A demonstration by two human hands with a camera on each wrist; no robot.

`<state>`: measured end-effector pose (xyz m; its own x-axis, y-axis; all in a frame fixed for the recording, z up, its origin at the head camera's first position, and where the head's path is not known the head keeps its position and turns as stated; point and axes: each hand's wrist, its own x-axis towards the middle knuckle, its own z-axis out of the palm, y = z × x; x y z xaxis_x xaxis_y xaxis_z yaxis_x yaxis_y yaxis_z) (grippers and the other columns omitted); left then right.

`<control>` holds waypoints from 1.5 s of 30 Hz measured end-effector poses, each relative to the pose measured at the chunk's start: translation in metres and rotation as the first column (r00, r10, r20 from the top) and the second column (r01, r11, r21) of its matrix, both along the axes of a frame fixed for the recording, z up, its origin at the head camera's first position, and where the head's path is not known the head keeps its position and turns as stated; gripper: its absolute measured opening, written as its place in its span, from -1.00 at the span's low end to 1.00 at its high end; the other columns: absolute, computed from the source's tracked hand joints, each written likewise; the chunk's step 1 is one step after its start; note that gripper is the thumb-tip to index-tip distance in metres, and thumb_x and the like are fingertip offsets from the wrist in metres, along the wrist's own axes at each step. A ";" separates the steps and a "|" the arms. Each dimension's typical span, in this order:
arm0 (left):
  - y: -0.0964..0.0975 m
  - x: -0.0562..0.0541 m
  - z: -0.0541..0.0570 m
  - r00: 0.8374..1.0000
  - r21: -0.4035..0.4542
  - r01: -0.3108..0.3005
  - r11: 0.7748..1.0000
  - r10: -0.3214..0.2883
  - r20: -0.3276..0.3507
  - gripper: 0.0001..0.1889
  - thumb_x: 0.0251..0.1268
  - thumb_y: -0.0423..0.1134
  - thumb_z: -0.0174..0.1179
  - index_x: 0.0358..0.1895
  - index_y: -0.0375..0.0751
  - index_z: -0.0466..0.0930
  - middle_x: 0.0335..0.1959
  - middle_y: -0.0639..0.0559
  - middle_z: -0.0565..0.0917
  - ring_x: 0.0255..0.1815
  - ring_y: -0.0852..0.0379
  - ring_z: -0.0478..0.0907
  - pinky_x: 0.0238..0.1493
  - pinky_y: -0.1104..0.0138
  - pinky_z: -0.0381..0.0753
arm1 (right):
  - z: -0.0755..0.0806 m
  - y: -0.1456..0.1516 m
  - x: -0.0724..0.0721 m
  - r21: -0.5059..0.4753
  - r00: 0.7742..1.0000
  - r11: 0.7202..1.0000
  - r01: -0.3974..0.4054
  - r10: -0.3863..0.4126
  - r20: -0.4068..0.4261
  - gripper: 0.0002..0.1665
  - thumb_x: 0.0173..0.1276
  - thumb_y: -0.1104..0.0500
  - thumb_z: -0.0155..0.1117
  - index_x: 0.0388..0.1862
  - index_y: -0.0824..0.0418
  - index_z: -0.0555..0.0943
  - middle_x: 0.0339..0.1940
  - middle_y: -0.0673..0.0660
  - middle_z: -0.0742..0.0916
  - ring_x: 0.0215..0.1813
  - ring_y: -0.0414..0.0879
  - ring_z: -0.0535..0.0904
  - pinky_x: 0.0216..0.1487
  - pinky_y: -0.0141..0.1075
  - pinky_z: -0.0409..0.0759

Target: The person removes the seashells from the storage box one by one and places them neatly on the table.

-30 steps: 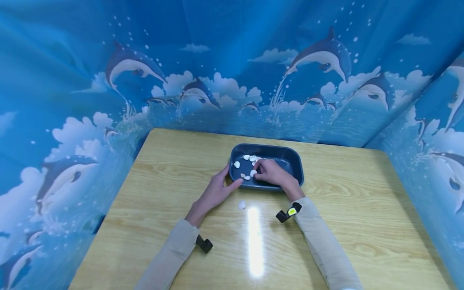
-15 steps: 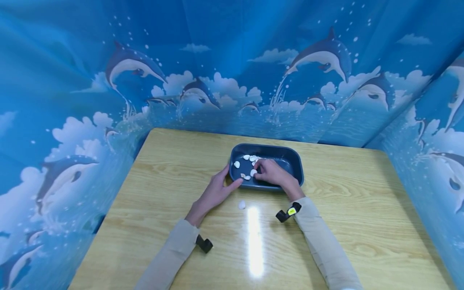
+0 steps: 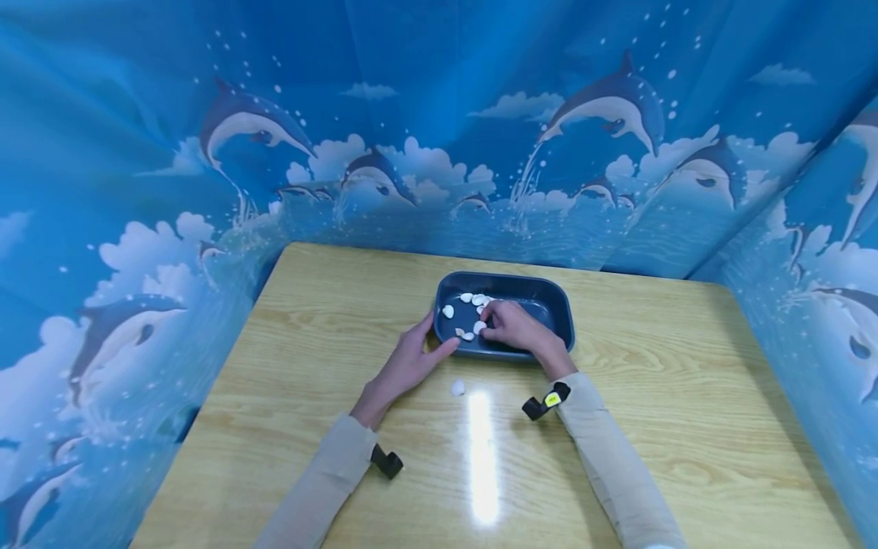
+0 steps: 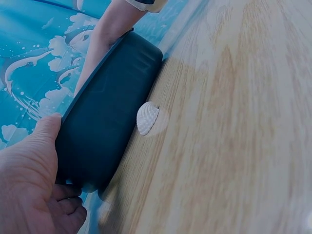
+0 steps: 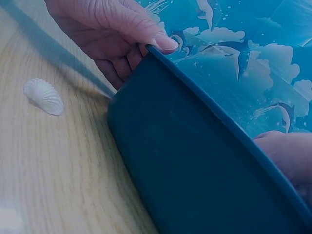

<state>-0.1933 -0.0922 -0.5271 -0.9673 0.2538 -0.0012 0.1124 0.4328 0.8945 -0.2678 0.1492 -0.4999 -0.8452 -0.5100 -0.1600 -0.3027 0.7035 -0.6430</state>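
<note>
A dark blue rectangular tub (image 3: 559, 305) stands on the table with several white seashells (image 3: 448, 311) inside, mostly in its left half. At its near left corner my left hand (image 3: 410, 357) grips the wall, thumb at the rim and fingers against the outside. My right hand (image 3: 517, 328) reaches into the tub and pinches a white seashell (image 3: 479, 327) between thumb and fingers; the tub wall hides most of this hand in the right wrist view. A single ribbed seashell (image 4: 147, 118) lies on the table in front of the tub.
The wooden table (image 3: 329, 305) carries a bright light reflection (image 3: 483, 457) near its middle. A blue dolphin-print curtain (image 3: 425, 114) hangs behind the table and along its sides. Each wrist wears a black strap-on camera.
</note>
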 end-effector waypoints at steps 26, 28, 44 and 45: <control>0.001 0.000 -0.002 1.000 0.007 -0.002 1.000 0.002 0.004 -0.11 0.53 0.16 0.21 0.72 0.00 -0.05 0.70 0.10 0.08 0.68 0.15 0.03 0.63 0.12 0.16 | 0.008 0.009 0.004 -0.020 0.998 1.000 0.015 -0.016 -0.062 -0.70 0.43 0.16 0.40 0.02 0.31 0.66 -0.58 0.02 0.49 -0.56 -0.13 0.34 -0.52 -0.31 0.26; 0.002 0.000 -0.002 1.000 0.009 -0.002 1.000 0.002 0.005 -0.11 0.53 0.16 0.21 0.72 0.02 -0.05 0.70 0.11 0.08 0.68 0.15 0.03 0.64 0.12 0.16 | 0.009 0.010 0.006 -0.027 0.997 1.000 0.017 -0.019 -0.074 -0.70 0.42 0.15 0.40 0.02 0.30 0.66 -0.58 0.02 0.49 -0.56 -0.13 0.34 -0.52 -0.31 0.25; 0.000 0.000 -0.001 1.000 -0.006 0.010 1.000 -0.010 -0.015 -0.12 0.53 0.16 0.21 0.72 -0.01 -0.04 0.69 0.08 0.08 0.68 0.15 0.04 0.63 0.13 0.17 | 0.027 0.016 0.030 -0.056 0.987 0.997 0.052 -0.060 -0.147 -0.76 0.40 0.13 0.36 -0.03 0.22 0.68 -0.64 -0.02 0.45 -0.63 -0.15 0.28 -0.56 -0.32 0.21; 0.000 -0.001 -0.001 1.000 -0.003 0.014 1.000 -0.014 -0.019 -0.12 0.54 0.15 0.21 0.72 -0.01 -0.04 0.69 0.08 0.09 0.68 0.14 0.04 0.63 0.13 0.16 | 0.028 0.016 0.032 -0.058 0.987 0.997 0.056 -0.064 -0.150 -0.76 0.40 0.12 0.36 -0.04 0.20 0.68 -0.64 -0.02 0.45 -0.63 -0.15 0.28 -0.56 -0.32 0.21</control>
<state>-0.1938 -0.0927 -0.5283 -0.9635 0.2670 0.0165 0.1354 0.4334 0.8910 -0.2356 0.1655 -0.4716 -0.8869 -0.4620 -0.0016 -0.3578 0.6892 -0.6300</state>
